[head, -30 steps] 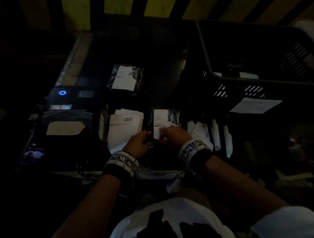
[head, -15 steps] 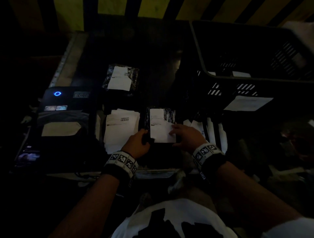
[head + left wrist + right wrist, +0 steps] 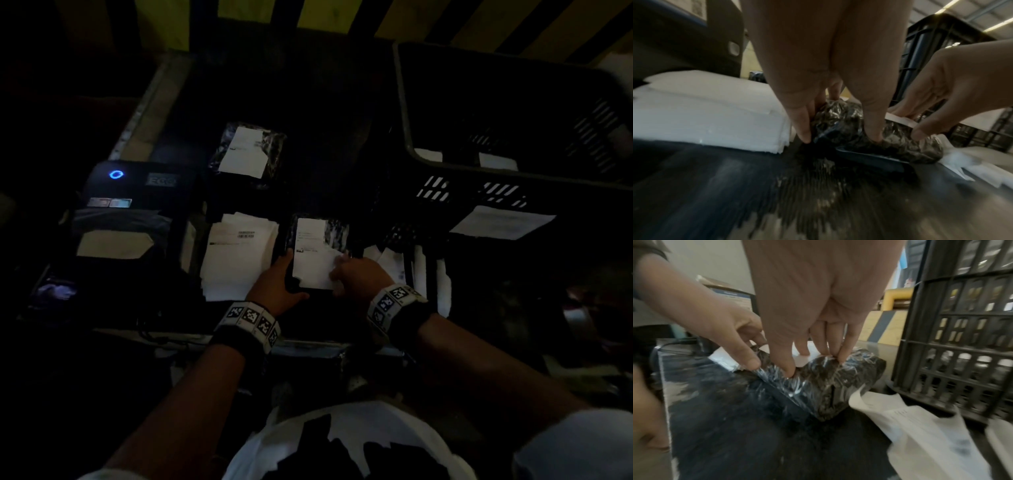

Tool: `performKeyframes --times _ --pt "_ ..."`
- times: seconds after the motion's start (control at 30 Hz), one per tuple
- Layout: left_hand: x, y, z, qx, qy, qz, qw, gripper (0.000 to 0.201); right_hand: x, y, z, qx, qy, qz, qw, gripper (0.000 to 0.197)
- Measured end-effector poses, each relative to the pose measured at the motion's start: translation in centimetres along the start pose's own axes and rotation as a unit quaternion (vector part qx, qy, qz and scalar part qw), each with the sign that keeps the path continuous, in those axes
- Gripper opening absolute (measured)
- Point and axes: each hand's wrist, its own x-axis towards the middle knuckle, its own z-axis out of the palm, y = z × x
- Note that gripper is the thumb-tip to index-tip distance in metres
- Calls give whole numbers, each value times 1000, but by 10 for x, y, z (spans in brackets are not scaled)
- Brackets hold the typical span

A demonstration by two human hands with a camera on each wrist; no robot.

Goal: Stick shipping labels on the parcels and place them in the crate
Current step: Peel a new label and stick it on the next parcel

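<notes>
A parcel in crinkled black wrap (image 3: 337, 233) lies on the dark table in front of me, with a white shipping label (image 3: 310, 260) on its top. My left hand (image 3: 284, 274) grips its near left edge, thumb on top and fingers down the side (image 3: 838, 138). My right hand (image 3: 342, 267) presses straight fingers on the label's near right corner (image 3: 813, 366), its thumb on the wrap. A black slatted crate (image 3: 479, 171) stands at the right, with white-labelled parcels (image 3: 496, 161) inside.
A second labelled parcel (image 3: 248, 152) lies farther back. A stack of white labels (image 3: 239, 253) sits left of my hands, beside a black label printer (image 3: 126, 212) with a blue light. Peeled backing strips (image 3: 421, 274) litter the table by the crate's foot.
My right hand has slid from the label's middle to its near right corner, and the label now lies flat. My left hand keeps its grip on the parcel's edge.
</notes>
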Motion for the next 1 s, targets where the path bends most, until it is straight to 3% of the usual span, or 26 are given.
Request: performKeyframes --times 0.23,0.5,0.67,0.87,1.0 --pt "-3 10 -1 -3 3 -15 1000 102 6 3 -5 -35 13 -37 999 24" --pt "-3 10 1 -20 8 -42 999 109 5 2 -10 -32 2 -52 998 42" --pt "-3 13 6 -53 32 -49 997 106 6 7 -16 -53 -16 -78 995 26" --pt "-4 14 8 -63 41 -45 996 103 5 10 -18 -61 0 -97 993 22" --pt "-5 14 8 -69 45 -52 995 104 8 11 -4 -124 6 -105 987 45"
